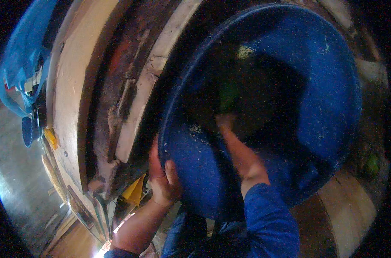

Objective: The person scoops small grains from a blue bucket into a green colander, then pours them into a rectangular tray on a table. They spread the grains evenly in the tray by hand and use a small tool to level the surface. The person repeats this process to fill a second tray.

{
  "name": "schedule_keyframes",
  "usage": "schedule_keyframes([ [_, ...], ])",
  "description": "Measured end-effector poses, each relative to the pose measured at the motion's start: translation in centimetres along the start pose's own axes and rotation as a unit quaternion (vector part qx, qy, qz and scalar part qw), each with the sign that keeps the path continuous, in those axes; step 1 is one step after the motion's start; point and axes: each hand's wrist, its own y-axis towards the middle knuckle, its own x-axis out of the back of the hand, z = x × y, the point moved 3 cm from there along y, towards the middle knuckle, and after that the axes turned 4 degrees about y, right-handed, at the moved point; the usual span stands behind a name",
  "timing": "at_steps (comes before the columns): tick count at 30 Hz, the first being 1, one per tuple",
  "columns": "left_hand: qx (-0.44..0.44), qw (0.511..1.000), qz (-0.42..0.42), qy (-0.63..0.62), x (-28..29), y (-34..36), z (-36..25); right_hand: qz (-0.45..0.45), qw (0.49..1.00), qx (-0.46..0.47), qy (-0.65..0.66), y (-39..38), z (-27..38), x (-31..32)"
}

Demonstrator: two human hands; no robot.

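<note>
The left hand (163, 178) had its fingers curled over the rim of a big blue tub (333, 86), gripping it at its lower left edge. The right hand (226, 122) reached deep into the tub's dark bottom beside something green (228, 96); whether those fingers were clenched could not be told. The tub leaned against a worn pale wooden frame (70, 86).

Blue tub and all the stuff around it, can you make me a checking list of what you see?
Surface: pale, worn wooden planks beside the tub.
Job's things: big blue tub, tilted, pale crumbs stuck inside; something green deep within, unclear.
Clutter: yellow piece below the tub's rim.
Hands: left hand grips the tub's rim; right hand reaches inside, by the green thing.
Cables: nothing seen.
Surroundings: blue sheet at upper left; grey floor.
</note>
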Motion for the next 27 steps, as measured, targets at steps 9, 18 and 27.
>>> schedule_keyframes([
  [9, 0.002, 0.999, -0.007, -0.043, -0.5, 0.0, -0.4, 0.061, 0.976, -0.062, 0.199, 0.7, -2.8, 3.4],
  [18, 0.005, 0.999, -0.001, -0.049, -0.9, 0.2, 0.5, 0.035, 0.970, -0.121, 0.207, -1.4, -3.9, 4.2],
  [27, 0.012, 1.000, 0.002, 0.006, -1.4, 0.3, 0.5, 0.077, 0.990, -0.020, 0.119, -4.3, -1.3, 2.5],
])
